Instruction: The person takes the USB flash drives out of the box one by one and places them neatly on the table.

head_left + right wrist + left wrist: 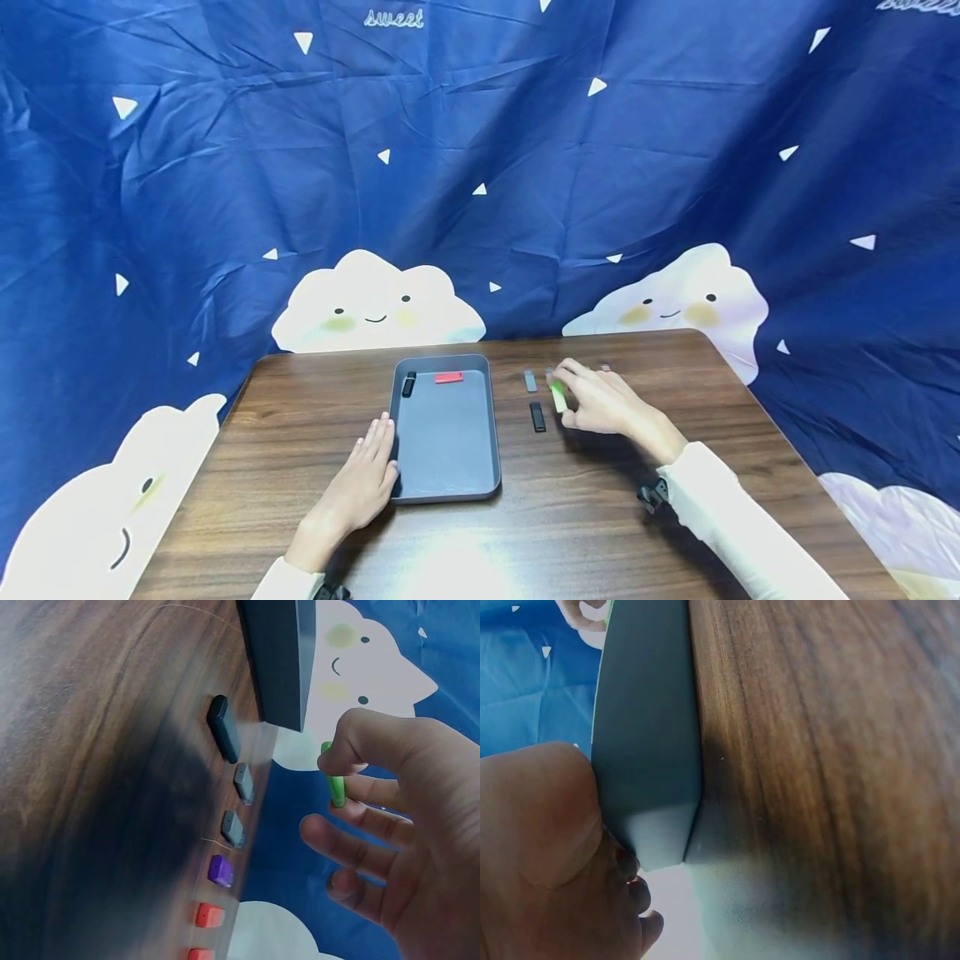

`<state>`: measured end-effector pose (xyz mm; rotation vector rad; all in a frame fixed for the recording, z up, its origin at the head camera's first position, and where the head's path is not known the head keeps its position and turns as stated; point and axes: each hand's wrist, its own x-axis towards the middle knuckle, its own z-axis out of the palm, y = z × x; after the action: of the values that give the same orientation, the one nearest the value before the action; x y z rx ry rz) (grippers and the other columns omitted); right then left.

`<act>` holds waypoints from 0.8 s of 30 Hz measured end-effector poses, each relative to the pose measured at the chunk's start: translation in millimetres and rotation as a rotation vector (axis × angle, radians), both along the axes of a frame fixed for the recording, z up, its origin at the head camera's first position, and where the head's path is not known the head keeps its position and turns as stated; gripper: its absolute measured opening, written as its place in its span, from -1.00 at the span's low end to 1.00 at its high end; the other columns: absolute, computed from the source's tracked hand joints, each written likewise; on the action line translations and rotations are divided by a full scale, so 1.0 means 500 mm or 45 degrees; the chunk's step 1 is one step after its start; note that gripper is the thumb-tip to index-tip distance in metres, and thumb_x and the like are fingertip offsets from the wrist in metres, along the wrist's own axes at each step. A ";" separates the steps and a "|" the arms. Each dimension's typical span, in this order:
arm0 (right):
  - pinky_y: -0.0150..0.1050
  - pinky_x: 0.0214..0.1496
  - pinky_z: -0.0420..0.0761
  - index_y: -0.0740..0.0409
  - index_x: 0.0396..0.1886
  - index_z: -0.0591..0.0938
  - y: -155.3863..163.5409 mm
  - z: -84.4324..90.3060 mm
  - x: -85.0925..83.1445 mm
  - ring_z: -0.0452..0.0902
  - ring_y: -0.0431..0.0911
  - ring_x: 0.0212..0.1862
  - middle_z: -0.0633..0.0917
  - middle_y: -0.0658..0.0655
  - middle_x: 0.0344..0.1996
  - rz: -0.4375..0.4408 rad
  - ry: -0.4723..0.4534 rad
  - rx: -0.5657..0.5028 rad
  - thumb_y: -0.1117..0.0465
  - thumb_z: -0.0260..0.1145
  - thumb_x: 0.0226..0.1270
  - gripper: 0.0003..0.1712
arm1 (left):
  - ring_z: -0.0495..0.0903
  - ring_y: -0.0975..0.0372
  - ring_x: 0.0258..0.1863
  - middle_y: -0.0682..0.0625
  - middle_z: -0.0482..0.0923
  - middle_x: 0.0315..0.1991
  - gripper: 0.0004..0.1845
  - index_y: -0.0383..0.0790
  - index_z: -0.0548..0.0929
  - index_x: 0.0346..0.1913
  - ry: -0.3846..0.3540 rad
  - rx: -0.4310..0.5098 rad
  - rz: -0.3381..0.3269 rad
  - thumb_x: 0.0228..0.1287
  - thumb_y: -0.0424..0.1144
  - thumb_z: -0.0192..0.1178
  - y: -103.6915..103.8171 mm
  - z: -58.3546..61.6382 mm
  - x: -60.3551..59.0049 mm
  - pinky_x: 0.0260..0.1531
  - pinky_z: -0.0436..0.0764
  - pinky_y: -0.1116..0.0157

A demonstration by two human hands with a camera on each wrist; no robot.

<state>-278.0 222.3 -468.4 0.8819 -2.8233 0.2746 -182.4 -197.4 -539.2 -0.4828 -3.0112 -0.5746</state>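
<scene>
Right now the right hand (603, 402) pinches a green stick (558, 398); the left hand (367, 475), fingers straight, rests against the tray (447, 493) edge.

One dark grey rectangular plastic tray (446, 487) lies on the one brown wood-grain bench (570, 533). Inside the tray are two small sticks: one black stick (408, 384) and one red stick (448, 377).

Outside the tray, the right wrist view shows six small sticks in a row on the bench: one long black stick (223, 728), two short grey sticks (244, 782) (232, 828), one purple stick (220, 871) and two red sticks (209, 916) (199, 954). One light green stick (334, 787) is pinched in the fingers (346, 761) of one hand.

Two hands are in view.
</scene>
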 end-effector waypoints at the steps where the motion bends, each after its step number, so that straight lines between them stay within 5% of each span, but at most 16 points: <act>1: -0.27 -0.37 0.42 0.05 0.24 0.70 0.002 -0.003 -0.001 0.38 -0.23 -0.41 0.66 -0.01 0.16 -0.001 -0.004 0.002 0.08 0.51 -0.01 -0.31 | 0.04 -0.21 0.71 -0.36 0.00 0.71 -0.33 -0.51 0.11 0.65 0.002 -0.002 0.000 0.66 -0.24 -0.05 0.000 0.001 0.000 0.65 0.16 -0.23; 7: -0.34 -0.58 0.30 0.03 0.23 0.70 0.008 -0.020 -0.006 0.37 -0.21 -0.41 0.65 -0.02 0.14 0.001 -0.020 -0.004 0.09 0.49 0.00 -0.32 | 0.02 -0.19 0.72 -0.35 -0.02 0.72 -0.34 -0.50 0.10 0.66 -0.007 -0.014 0.001 0.69 -0.24 -0.07 0.001 0.007 0.002 0.66 0.14 -0.21; 24: -0.30 -0.54 0.43 0.05 0.26 0.69 0.025 -0.056 -0.018 0.50 -0.19 -0.28 0.65 -0.02 0.13 -0.030 -0.103 -0.022 0.10 0.53 0.01 -0.30 | 0.01 -0.19 0.72 -0.35 -0.02 0.72 -0.33 -0.50 0.09 0.66 -0.016 0.004 -0.001 0.68 -0.24 -0.06 0.001 0.002 0.002 0.66 0.14 -0.23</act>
<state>-286.9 235.0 -496.5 0.8523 -2.8988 0.3382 -181.6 -197.2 -538.0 -0.4818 -3.0215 -0.5840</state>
